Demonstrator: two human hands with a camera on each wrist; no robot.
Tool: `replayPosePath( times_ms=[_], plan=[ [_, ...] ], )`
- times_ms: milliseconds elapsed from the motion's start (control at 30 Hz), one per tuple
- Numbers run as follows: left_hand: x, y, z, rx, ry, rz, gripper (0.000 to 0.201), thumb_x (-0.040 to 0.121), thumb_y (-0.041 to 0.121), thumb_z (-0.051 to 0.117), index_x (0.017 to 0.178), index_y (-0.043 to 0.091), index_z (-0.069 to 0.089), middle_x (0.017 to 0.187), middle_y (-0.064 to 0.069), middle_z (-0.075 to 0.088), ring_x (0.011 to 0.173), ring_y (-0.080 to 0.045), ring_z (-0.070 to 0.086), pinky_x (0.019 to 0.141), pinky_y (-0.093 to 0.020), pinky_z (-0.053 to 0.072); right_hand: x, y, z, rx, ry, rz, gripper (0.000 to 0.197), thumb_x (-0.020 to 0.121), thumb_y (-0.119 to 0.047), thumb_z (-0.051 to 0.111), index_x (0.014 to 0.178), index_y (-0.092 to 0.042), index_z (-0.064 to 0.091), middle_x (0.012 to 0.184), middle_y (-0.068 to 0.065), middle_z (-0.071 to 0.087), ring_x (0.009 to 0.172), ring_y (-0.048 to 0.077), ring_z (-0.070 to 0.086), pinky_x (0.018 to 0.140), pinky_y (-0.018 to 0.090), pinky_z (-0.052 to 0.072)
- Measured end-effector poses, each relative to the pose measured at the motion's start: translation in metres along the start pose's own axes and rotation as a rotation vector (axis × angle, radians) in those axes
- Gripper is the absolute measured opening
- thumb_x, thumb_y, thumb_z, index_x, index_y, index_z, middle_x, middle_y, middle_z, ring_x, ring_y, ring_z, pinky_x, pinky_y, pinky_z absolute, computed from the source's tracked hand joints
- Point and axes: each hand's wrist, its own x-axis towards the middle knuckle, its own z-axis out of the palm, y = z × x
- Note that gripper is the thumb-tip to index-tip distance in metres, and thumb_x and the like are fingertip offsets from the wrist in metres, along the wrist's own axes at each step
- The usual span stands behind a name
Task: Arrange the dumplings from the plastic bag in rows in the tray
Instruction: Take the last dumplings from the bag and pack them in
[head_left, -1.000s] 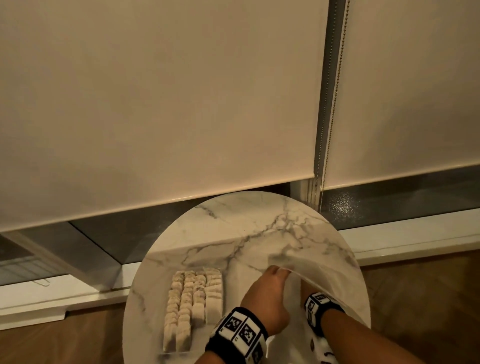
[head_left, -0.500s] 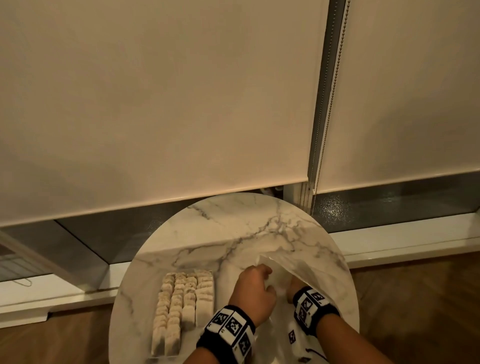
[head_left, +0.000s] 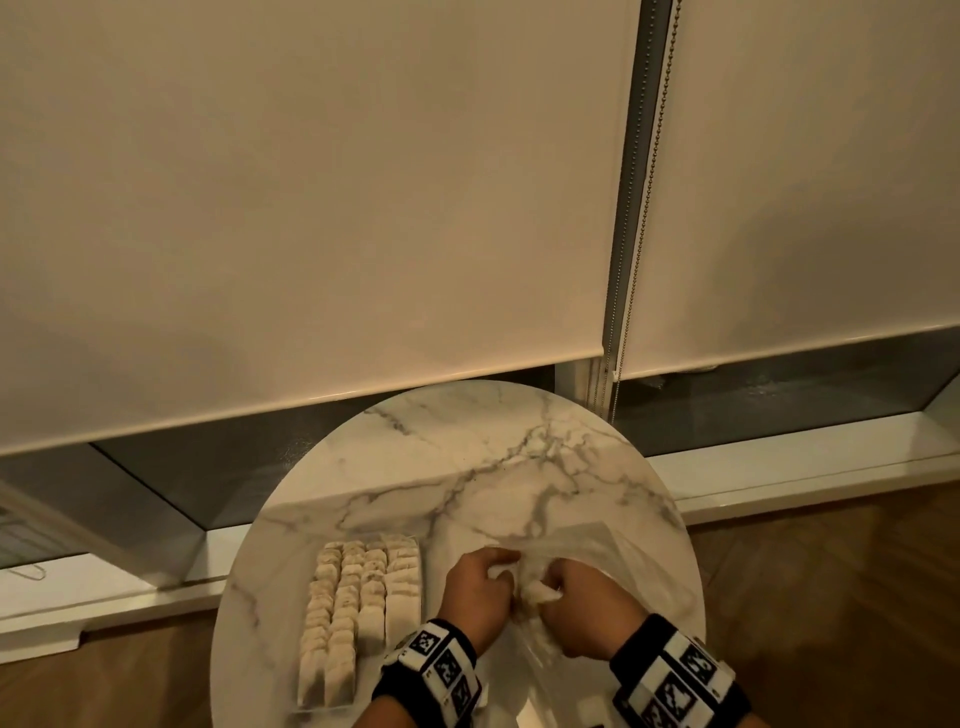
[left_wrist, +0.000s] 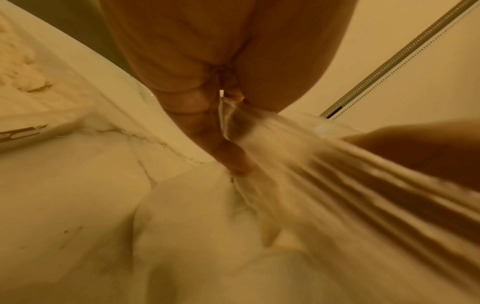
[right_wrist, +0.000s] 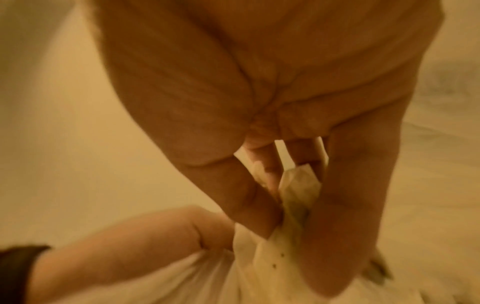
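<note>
A clear tray (head_left: 422, 540) on the left of the round marble table holds several rows of pale dumplings (head_left: 353, 597). Right of it lies the thin clear plastic bag (head_left: 618, 556). Both hands bunch its near edge between them. My left hand (head_left: 493, 564) pinches gathered plastic, and in the left wrist view the bag (left_wrist: 298, 164) stretches in taut folds from my left fingers (left_wrist: 197, 115) toward the lower right. My right hand (head_left: 550, 587) grips a crumpled wad of the bag (right_wrist: 298, 191) between thumb and fingers (right_wrist: 249, 197). Whether dumplings are inside the bag is hidden.
The marble table (head_left: 467, 457) stands against a low window sill (head_left: 805, 462) under drawn roller blinds. A bead chain (head_left: 631, 291) hangs behind the table's far edge. Wood floor (head_left: 831, 597) lies on both sides. The table's far half carries nothing.
The left hand has dropped from lifting the bag's edge, and both hands have closed together, crumpling the plastic between them. The right hand, earlier partly under the bag, now shows on top.
</note>
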Motion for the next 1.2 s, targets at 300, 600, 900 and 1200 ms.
replayPosePath(
  times_ms=[300, 600, 900, 1200],
  plan=[
    [-0.013, -0.005, -0.005, -0.089, -0.131, 0.089, 0.043, 0.084, 0.008, 0.064, 0.120, 0.032, 0.064, 0.105, 0.007, 0.070, 0.064, -0.014, 0.063, 0.044, -0.023, 0.043, 0.016, -0.005, -0.028, 0.244, 0.021, -0.065, 0.007, 0.084, -0.001, 0.062, 0.080, -0.007, 0.065, 0.069, 0.010, 0.066, 0.058, 0.025, 0.068, 0.065, 0.045, 0.062],
    [-0.025, -0.008, 0.007, 0.194, -0.154, 0.091, 0.069, 0.073, 0.017, 0.080, 0.134, 0.020, 0.049, 0.105, -0.007, 0.067, 0.084, -0.013, 0.068, 0.070, -0.019, 0.051, 0.056, -0.028, -0.043, 0.302, 0.021, -0.062, 0.006, 0.086, 0.002, 0.064, 0.084, -0.004, 0.067, 0.077, 0.015, 0.064, 0.069, 0.027, 0.068, 0.075, 0.048, 0.062],
    [-0.022, 0.001, 0.001, 0.497, -0.254, 0.231, 0.064, 0.070, 0.016, 0.074, 0.131, 0.017, 0.053, 0.124, 0.001, 0.050, 0.115, -0.018, 0.053, 0.091, -0.019, 0.043, 0.074, -0.016, -0.046, 0.335, 0.048, 0.005, 0.010, 0.084, 0.008, 0.059, 0.087, 0.001, 0.066, 0.081, 0.021, 0.068, 0.069, 0.031, 0.069, 0.072, 0.044, 0.062],
    [-0.030, -0.022, 0.008, 0.637, -0.338, 0.213, 0.061, 0.078, 0.010, 0.068, 0.136, 0.020, 0.049, 0.135, -0.002, 0.046, 0.126, -0.021, 0.049, 0.110, -0.029, 0.039, 0.086, 0.010, -0.047, 0.370, -0.046, 0.176, 0.010, 0.080, 0.010, 0.061, 0.074, 0.002, 0.062, 0.062, 0.016, 0.057, 0.060, 0.035, 0.068, 0.075, 0.050, 0.061]
  ],
)
